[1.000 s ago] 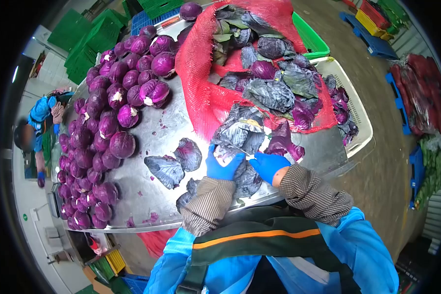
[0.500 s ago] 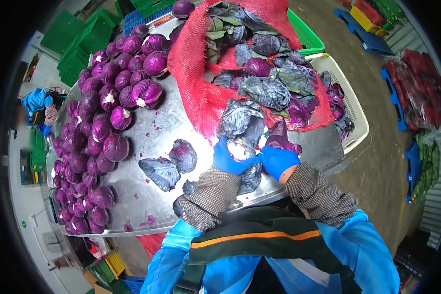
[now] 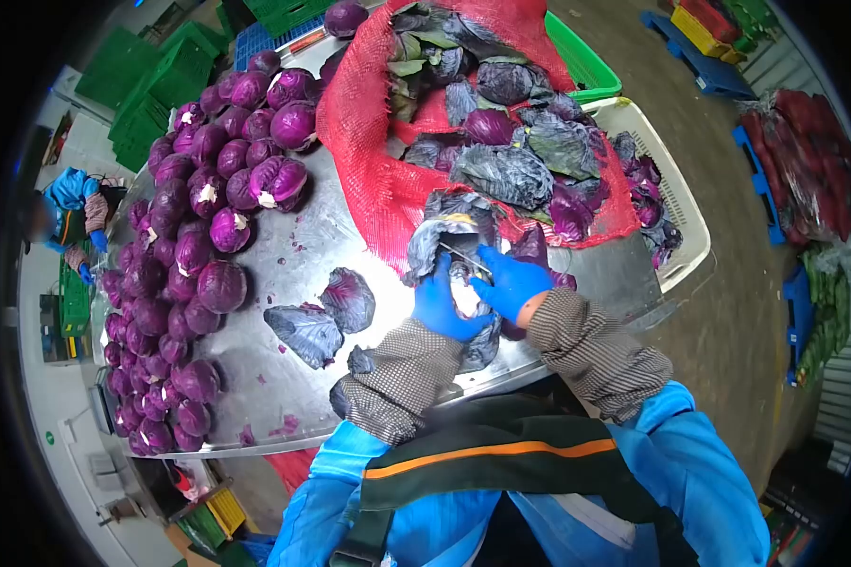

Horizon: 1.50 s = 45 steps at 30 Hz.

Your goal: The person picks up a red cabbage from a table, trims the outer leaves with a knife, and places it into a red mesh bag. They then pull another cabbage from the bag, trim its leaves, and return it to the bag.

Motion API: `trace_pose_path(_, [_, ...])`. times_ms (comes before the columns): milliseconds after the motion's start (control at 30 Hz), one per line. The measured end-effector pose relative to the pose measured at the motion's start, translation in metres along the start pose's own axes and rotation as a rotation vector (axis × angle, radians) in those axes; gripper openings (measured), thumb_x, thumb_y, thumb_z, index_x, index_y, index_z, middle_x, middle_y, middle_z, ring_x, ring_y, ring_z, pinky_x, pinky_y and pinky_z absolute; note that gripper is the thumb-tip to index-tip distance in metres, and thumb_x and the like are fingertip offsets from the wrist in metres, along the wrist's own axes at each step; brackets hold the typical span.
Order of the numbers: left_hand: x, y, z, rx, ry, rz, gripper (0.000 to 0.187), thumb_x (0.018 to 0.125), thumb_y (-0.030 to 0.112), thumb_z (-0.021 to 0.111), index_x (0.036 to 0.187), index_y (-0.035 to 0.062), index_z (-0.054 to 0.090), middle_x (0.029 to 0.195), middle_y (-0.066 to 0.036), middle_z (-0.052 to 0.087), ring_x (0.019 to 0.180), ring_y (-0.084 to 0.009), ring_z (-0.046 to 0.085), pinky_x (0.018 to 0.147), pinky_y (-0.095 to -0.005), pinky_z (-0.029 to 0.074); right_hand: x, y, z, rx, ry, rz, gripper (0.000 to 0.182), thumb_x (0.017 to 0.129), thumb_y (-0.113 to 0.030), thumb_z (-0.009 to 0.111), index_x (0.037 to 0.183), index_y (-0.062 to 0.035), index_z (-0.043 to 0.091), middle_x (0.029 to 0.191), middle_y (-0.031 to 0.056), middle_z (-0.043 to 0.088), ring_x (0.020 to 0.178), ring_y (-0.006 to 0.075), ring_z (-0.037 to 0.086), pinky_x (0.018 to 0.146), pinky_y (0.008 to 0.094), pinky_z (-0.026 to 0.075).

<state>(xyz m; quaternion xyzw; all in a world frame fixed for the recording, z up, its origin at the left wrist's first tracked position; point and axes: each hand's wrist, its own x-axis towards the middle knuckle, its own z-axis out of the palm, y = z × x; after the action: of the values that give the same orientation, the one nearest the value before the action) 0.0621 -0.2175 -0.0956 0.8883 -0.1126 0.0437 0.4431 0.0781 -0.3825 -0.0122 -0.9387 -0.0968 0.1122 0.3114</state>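
Note:
In blue gloves, both hands work over the near edge of the metal table. My left hand (image 3: 442, 304) is closed on a red cabbage (image 3: 464, 295), whose pale, glare-washed part shows between the hands. A thin blade, seemingly a knife (image 3: 465, 258), runs from my right hand (image 3: 512, 283), which is closed around its hidden handle. Just beyond the fingers are dark outer leaves (image 3: 427, 248), partly peeled back. Behind them, a red mesh bag (image 3: 364, 180) lies open with untrimmed cabbages (image 3: 506, 177) and loose leaves. Two loose leaves (image 3: 304, 333) rest left of my left hand.
Trimmed red cabbages (image 3: 194, 248) are piled along the left of the metal table (image 3: 284, 255). At the right edge stands a white crate (image 3: 695, 222) with leaves, beside a green crate (image 3: 581, 57). Another person (image 3: 69, 203) is at far left.
My right hand has moved up and left over the cabbage, and a thin blade now shows from it. The outer leaves beyond the left hand have shifted left and opened outward.

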Motion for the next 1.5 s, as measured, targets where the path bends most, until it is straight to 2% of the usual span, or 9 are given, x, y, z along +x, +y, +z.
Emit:
trace_pose_path(100, [0.0, 0.007, 0.0, 0.108, 0.278, 0.333, 0.105, 0.045, 0.044, 0.078, 0.129, -0.0049, 0.036, 0.101, -0.026, 0.053, 0.092, -0.0399, 0.055, 0.079, -0.0429, 0.046, 0.026, 0.026, 0.021, -0.088, 0.002, -0.007, 0.028, 0.083, -0.027, 0.052, 0.106, -0.0109, 0.051, 0.084, 0.0226, 0.06, 0.076, 0.0402, 0.059, 0.065, 0.0462, 0.048])
trace_pose_path(267, [-0.009, -0.018, -0.018, -0.157, -0.046, 0.023, 0.1, 0.051, 0.028, 0.084, 0.131, -0.0008, 0.03, 0.116, -0.022, 0.05, 0.101, -0.0337, 0.054, 0.086, -0.0423, 0.045, 0.044, 0.064, 0.028, -0.116, 0.071, 0.155, 0.02, 0.082, -0.021, 0.051, 0.097, -0.0089, 0.051, 0.078, 0.0226, 0.06, 0.071, 0.0413, 0.058, 0.061, 0.0499, 0.045])
trace_pose_path(533, [-0.026, -0.007, -0.061, -2.032, -0.226, -0.647, 0.069, 0.083, 0.054, 0.045, 0.13, 0.004, 0.038, 0.127, -0.018, 0.046, 0.111, -0.0359, 0.05, 0.095, -0.0491, 0.041, 0.031, 0.051, -0.006, -0.079, 0.063, 0.23, 0.024, 0.083, -0.024, 0.054, 0.1, -0.0068, 0.055, 0.088, 0.0209, 0.061, 0.08, 0.0383, 0.059, 0.068, 0.0457, 0.047])
trace_pose_path(700, [-0.012, 0.024, -0.086, -1.835, -0.207, -0.626, 0.083, 0.078, 0.065, 0.041, 0.135, 0.0055, 0.03, 0.136, -0.021, 0.034, 0.121, -0.0417, 0.038, 0.098, -0.0583, 0.032, 0.014, -0.016, -0.022, 0.91, 0.009, 0.122, 0.039, 0.081, -0.035, 0.062, 0.103, -0.004, 0.053, 0.084, 0.0193, 0.061, 0.08, 0.0344, 0.061, 0.064, 0.0397, 0.047])
trace_pose_path(800, [-0.003, 0.029, -0.088, -1.515, -0.261, -0.465, 0.078, 0.08, 0.056, 0.046, 0.134, 0.0032, 0.03, 0.134, -0.021, 0.037, 0.119, -0.0403, 0.042, 0.097, -0.056, 0.035, -0.006, -0.061, -0.029, 0.149, 0.077, -0.059, 0.045, 0.083, -0.037, 0.057, 0.112, -0.004, 0.048, 0.09, 0.0177, 0.062, 0.085, 0.0328, 0.061, 0.071, 0.0383, 0.048])
trace_pose_path(1000, [-0.016, 0.018, -0.084, -1.998, -0.353, -0.515, 0.075, 0.078, 0.052, 0.054, 0.133, 0.006, 0.033, 0.132, -0.018, 0.041, 0.116, -0.0343, 0.047, 0.095, -0.0468, 0.042, -0.001, -0.039, -0.015, 0.46, 0.018, -0.125, 0.036, 0.083, -0.032, 0.057, 0.106, -0.0054, 0.05, 0.085, 0.0169, 0.062, 0.079, 0.032, 0.061, 0.069, 0.0376, 0.048])
trace_pose_path(1233, [-0.017, -0.039, -0.049, -1.036, -0.164, -0.265, 0.069, 0.077, 0.032, 0.066, 0.129, 0.0007, 0.034, 0.121, -0.017, 0.048, 0.114, -0.0285, 0.048, 0.095, -0.0418, 0.041, -0.017, -0.056, -0.001, 0.331, -0.019, -0.14, 0.054, 0.079, -0.034, 0.061, 0.12, -0.003, 0.046, 0.098, 0.0204, 0.059, 0.093, 0.0354, 0.058, 0.079, 0.0386, 0.047])
trace_pose_path(1367, [-0.023, 0.015, -0.049, -1.939, -0.143, -0.633, 0.072, 0.082, 0.056, 0.046, 0.129, 0.003, 0.038, 0.125, -0.019, 0.047, 0.112, -0.0345, 0.049, 0.095, -0.0498, 0.04, -0.02, -0.06, 0.011, 0.272, 0.096, -0.091, 0.049, 0.076, -0.029, 0.061, 0.117, -0.0061, 0.046, 0.097, 0.018, 0.06, 0.091, 0.0352, 0.058, 0.077, 0.0402, 0.047])
trace_pose_path(1500, [-0.013, 0.01, -0.066, -1.879, 0.067, -0.815, 0.076, 0.082, 0.065, 0.034, 0.13, 0.0054, 0.038, 0.128, -0.019, 0.045, 0.114, -0.0372, 0.047, 0.096, -0.0534, 0.037, -0.021, -0.048, 0.009, 0.249, 0.002, 0.004, 0.034, 0.074, -0.021, 0.061, 0.103, -0.007, 0.05, 0.09, 0.0152, 0.061, 0.081, 0.0345, 0.061, 0.069, 0.0411, 0.049])
